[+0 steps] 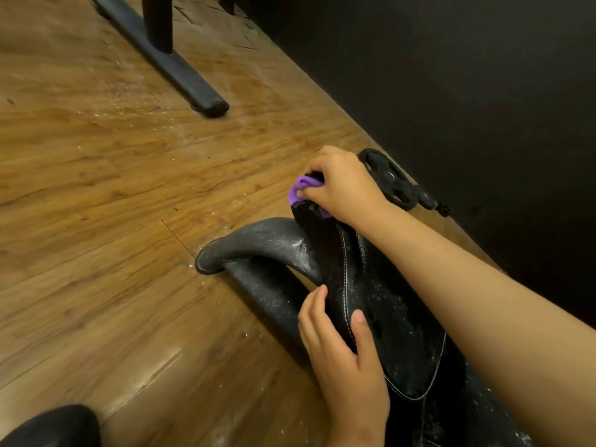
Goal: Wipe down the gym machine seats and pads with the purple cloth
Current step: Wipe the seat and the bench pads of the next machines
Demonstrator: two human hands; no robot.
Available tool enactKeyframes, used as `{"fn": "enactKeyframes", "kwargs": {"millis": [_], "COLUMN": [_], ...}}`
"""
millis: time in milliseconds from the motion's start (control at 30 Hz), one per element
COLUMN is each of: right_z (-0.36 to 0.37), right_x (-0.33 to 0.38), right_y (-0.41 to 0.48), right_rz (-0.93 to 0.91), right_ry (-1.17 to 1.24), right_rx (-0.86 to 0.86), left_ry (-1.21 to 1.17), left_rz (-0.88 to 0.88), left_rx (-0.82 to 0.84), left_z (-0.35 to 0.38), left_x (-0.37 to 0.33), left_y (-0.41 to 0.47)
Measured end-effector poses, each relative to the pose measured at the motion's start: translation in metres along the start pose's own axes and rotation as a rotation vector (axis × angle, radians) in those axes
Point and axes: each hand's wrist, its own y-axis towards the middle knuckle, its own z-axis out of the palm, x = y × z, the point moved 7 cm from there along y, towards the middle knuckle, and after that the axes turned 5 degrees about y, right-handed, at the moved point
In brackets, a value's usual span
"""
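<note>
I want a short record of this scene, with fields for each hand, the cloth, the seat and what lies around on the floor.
right hand: grips the purple cloth on the far tip of the seat
left hand: holds the seat's left edge, thumb on top
purple cloth: bunched, mostly hidden under the right hand
seat: black, white stitching, speckled with white dust
frame tube: black, dusty, curves down from under the seat to the wooden floor
weight plates: black, on the floor by the dark wall

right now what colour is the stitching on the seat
White: a thin line of stitching running along the black seat. It shows in the head view, the only one.
</note>
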Motion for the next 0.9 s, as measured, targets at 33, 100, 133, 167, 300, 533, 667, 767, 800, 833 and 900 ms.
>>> {"fn": "enactKeyframes", "kwargs": {"millis": [33, 100, 133, 167, 300, 533, 667, 767, 800, 833, 900], "right_z": [0.002, 0.010, 0.015, 0.017, 0.000, -0.054, -0.044, -0.032, -0.031, -0.031, -0.030], "right_x": [0.000, 0.004, 0.006, 0.006, 0.002, -0.053, -0.075, -0.072, -0.067, -0.061, -0.049], "right_y": [0.000, -0.007, -0.011, -0.012, -0.002, -0.019, -0.040, -0.053, -0.058, -0.065, -0.087], "right_rz": [0.004, -0.033, -0.061, -0.071, -0.022, 0.168, 0.195, 0.159, 0.120, 0.078, -0.001], "right_ry": [-0.006, -0.109, -0.171, -0.194, -0.078, 0.290, 0.372, 0.370, 0.332, 0.296, 0.257], "right_rx": [-0.001, 0.057, 0.105, 0.133, -0.022, -0.248, -0.157, -0.200, -0.189, -0.151, -0.015], "left_ry": [0.000, 0.007, 0.011, 0.012, 0.011, -0.027, -0.036, -0.034, -0.035, -0.034, -0.035], "left_rz": [-0.001, -0.015, -0.018, -0.014, -0.008, 0.000, 0.021, 0.041, 0.044, 0.045, 0.044], "left_rx": [0.004, 0.023, 0.030, 0.031, 0.031, 0.020, -0.005, 0.005, 0.010, 0.015, 0.022], "left_z": [0.000, 0.000, 0.001, 0.000, 0.001, 0.000, -0.001, -0.001, -0.001, -0.002, -0.002], "left_x": [0.001, 0.002, 0.002, 0.001, 0.002, 0.000, -0.001, -0.002, -0.002, -0.002, -0.001], "left_y": [0.000, 0.000, 0.000, 0.000, -0.001, -0.002, -0.001, 0.000, 0.000, 0.000, 0.000]}}
